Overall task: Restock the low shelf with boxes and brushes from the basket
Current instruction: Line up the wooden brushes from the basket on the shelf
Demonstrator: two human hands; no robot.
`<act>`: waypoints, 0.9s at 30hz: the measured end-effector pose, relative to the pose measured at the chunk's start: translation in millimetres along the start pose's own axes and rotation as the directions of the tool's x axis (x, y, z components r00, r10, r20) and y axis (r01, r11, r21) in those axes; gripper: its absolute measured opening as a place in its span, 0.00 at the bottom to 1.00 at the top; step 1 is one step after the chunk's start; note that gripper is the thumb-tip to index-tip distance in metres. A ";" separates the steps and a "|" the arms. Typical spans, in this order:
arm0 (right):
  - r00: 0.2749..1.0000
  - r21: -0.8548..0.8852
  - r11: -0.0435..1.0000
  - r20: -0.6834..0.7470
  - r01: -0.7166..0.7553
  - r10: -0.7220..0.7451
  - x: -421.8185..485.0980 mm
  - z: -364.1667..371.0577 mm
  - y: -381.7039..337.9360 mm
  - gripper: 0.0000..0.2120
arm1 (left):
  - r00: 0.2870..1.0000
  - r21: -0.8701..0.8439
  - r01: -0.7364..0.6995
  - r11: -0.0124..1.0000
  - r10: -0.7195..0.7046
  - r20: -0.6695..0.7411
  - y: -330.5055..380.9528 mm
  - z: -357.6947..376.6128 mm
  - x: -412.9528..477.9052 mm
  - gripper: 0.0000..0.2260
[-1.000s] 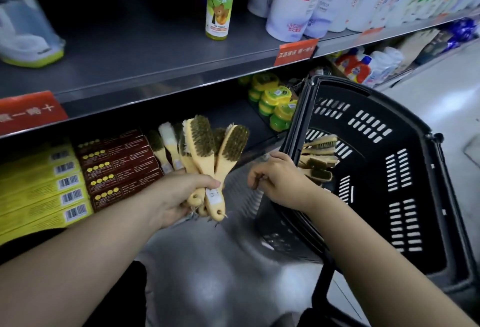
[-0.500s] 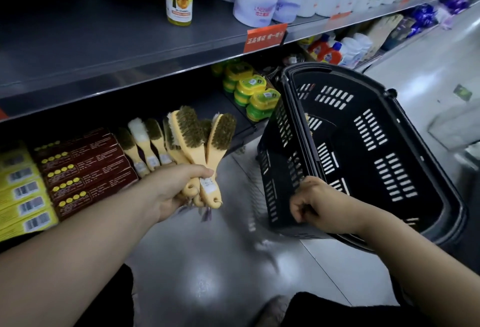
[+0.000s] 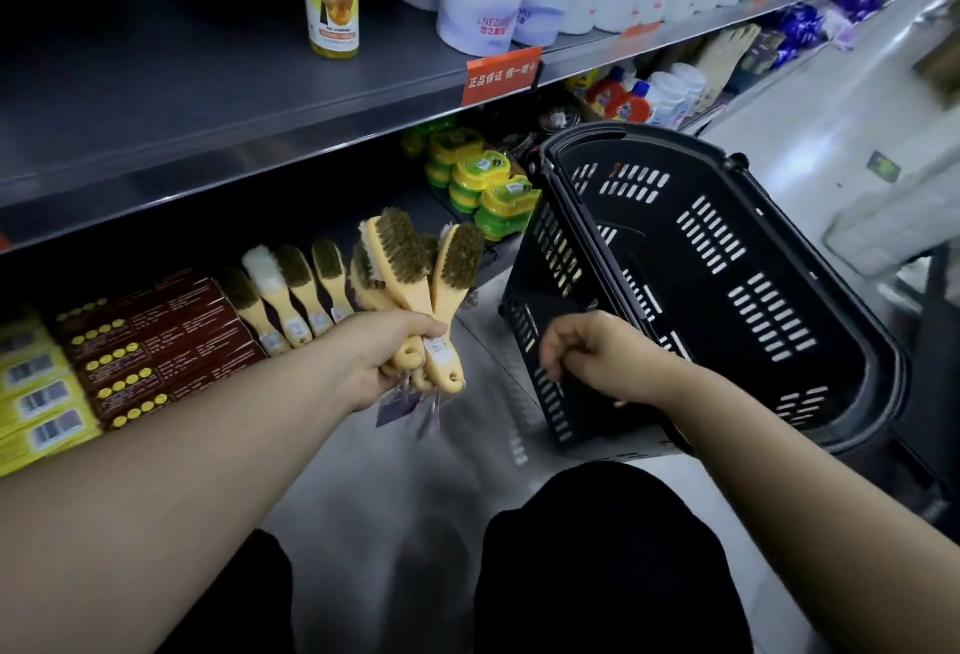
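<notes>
Wooden brushes overfilling the clenched left hand may be dropped, nine o'clock of the basket gripped by the right hand.

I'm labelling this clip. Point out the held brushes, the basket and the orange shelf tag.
brushes (image 3: 402, 245), head view, bristles of the front brush.
basket (image 3: 597, 132), head view, far rim.
orange shelf tag (image 3: 501, 74), head view, printed face.

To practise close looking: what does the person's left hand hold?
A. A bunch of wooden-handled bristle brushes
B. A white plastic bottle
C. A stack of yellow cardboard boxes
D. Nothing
A: the left hand grips the bunch of wooden-handled bristle brushes by their handles, bristle heads pointing up.
</notes>
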State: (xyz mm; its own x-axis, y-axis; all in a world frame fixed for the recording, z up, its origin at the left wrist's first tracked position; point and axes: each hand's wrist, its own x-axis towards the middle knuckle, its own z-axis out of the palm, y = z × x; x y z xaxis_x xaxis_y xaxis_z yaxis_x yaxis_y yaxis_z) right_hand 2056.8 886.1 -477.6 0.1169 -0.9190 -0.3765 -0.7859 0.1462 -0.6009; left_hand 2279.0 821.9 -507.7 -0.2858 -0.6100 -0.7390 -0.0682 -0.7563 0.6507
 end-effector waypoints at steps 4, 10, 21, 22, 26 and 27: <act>0.999 0.362 0.932 -0.039 0.015 -0.001 50.0 20.5 -26.1 0.11 | 1.000 0.035 -0.005 0.999 0.004 0.004 12.9 -8.1 13.5 0.02; 0.973 0.721 0.665 0.229 -0.196 0.039 124.4 70.9 -51.3 0.07 | 0.999 -0.003 -0.044 0.999 0.044 -0.016 23.0 -46.6 48.6 0.10; 0.948 0.768 0.593 0.054 -0.241 0.314 233.6 127.2 4.2 0.12 | 0.936 -0.277 -0.151 0.949 0.047 -0.348 -31.4 -112.0 101.0 0.15; 0.955 0.740 0.633 0.041 -0.227 0.295 242.2 126.5 12.2 0.09 | 0.934 -0.264 -0.155 0.952 0.055 -0.352 -33.7 -113.7 103.4 0.16; 0.982 0.608 0.771 0.111 -0.189 0.154 267.5 133.5 21.3 0.05 | 0.926 -0.201 -0.167 0.965 0.084 -0.368 -35.7 -118.7 114.2 0.14; 0.984 0.561 0.809 0.106 -0.178 0.143 273.1 135.2 19.6 0.04 | 0.928 -0.192 -0.173 0.966 0.094 -0.361 -35.8 -118.7 116.3 0.14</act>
State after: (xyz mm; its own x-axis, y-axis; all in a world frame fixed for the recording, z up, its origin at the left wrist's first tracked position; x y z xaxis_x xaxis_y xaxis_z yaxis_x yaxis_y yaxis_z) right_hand 2155.3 687.5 -687.5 0.0675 -0.8446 -0.5312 -0.3158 0.4869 -0.8143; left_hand 2361.7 750.0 -637.7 0.0733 -0.7226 -0.6873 0.1672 -0.6705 0.7228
